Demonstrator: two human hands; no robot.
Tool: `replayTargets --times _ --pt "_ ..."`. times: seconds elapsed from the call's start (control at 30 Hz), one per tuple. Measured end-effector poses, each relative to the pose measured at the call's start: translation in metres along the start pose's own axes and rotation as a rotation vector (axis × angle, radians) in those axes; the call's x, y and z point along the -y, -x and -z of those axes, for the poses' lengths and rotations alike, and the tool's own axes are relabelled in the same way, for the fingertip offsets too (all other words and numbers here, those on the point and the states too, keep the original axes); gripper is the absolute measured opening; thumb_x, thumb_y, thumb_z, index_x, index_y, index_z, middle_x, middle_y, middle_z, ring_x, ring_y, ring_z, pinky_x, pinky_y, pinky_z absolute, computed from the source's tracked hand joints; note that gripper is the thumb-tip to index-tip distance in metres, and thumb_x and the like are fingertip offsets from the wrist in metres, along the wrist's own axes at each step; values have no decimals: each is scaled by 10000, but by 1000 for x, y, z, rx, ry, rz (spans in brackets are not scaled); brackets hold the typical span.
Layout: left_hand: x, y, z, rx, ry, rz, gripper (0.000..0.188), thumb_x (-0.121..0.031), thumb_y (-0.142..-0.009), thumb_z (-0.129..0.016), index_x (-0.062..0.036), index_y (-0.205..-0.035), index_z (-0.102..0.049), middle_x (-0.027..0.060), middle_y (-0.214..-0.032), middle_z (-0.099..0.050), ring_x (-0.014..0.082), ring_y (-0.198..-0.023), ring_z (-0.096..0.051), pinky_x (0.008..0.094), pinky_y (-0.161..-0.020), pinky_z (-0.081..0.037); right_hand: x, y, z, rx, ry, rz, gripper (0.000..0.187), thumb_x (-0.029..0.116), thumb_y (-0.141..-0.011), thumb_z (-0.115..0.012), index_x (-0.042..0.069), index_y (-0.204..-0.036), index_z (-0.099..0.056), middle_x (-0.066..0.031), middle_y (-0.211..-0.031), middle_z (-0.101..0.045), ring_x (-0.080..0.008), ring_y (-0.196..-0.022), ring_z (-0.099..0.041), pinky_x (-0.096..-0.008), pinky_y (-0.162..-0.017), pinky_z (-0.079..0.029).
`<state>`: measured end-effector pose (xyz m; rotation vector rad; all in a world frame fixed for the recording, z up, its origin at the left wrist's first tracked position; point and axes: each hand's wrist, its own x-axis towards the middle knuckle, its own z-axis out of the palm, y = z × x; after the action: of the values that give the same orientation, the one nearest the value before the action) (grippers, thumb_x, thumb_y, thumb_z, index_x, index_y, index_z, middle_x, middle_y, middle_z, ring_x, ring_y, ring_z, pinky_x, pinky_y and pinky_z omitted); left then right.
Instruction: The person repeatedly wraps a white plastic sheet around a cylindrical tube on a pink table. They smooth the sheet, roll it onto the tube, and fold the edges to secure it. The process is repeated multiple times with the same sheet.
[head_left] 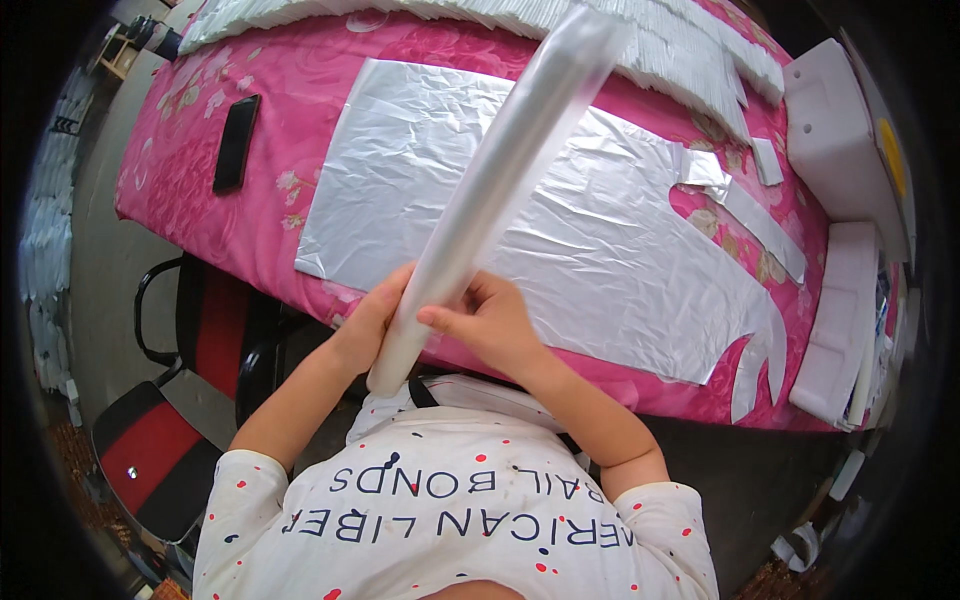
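Observation:
A long roll of translucent plastic film (490, 170) slants up from my lap and over the table. Around its lower part my left hand (376, 312) is closed, its fingers partly hidden behind the roll. From the other side my right hand (492, 322) grips the roll, thumb against its surface and fingers curled. Beneath the roll, a wide silvery-white plastic sheet (600, 260) lies spread and creased on the table. Its right end has rounded cut-outs and strap-like strips, like a disposable apron.
A pink floral cloth (270, 60) covers the table. Stacks of folded white plastic pieces (680, 60) line the far edge. A black phone (236, 144) lies at left. White foam boxes (835, 130) stand at right. Red-and-black chairs (160, 450) are at lower left.

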<state>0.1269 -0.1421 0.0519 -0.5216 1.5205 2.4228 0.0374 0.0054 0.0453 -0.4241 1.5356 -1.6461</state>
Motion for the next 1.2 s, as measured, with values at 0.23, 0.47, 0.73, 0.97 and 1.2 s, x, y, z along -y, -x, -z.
replayTargets --times 0.23,0.47,0.73,0.97,1.2 --pt "17 25 17 5 -66 514 475 -453 -888 -439 -5 -1019 -527 63 -748 -576 118 -609 -547 254 -549 -462 -3 34 31 184 213 -295 408 180 -788 -680 27 -1149 -570 -17 -776 -592 -73 -684 -533 -222 -632 -443" --pt "32 54 26 22 -273 575 296 -219 -828 -621 0 -1005 -532 63 -747 -587 119 -630 -555 266 -602 -479 5 11 143 -304 99 -116 293 184 -844 -618 31 -1092 -592 1 -799 -588 -61 -671 -527 -198 -590 -425" --pt "28 54 25 33 -283 583 296 -193 -826 -604 -1 -1039 -530 61 -760 -594 112 -650 -549 258 -622 -471 35 -26 147 -154 219 -199 273 247 -846 -617 40 -1024 -619 17 -854 -608 -38 -632 -505 -172 -553 -398" --pt "26 52 28 100 -228 569 397 -232 -810 -627 -9 -1106 -488 81 -786 -601 118 -657 -561 266 -620 -480 30 -33 153 -61 262 -200 193 199 -803 -658 23 -881 -647 4 -722 -596 -58 -619 -507 -209 -557 -418" --pt "20 55 36 164 -235 648 483 -233 -782 -663 -6 -1160 -466 82 -870 -601 129 -737 -577 275 -666 -488 37 -41 244 -507 541 30 189 177 -807 -647 2 -877 -653 1 -710 -600 -57 -590 -503 -211 -537 -412"
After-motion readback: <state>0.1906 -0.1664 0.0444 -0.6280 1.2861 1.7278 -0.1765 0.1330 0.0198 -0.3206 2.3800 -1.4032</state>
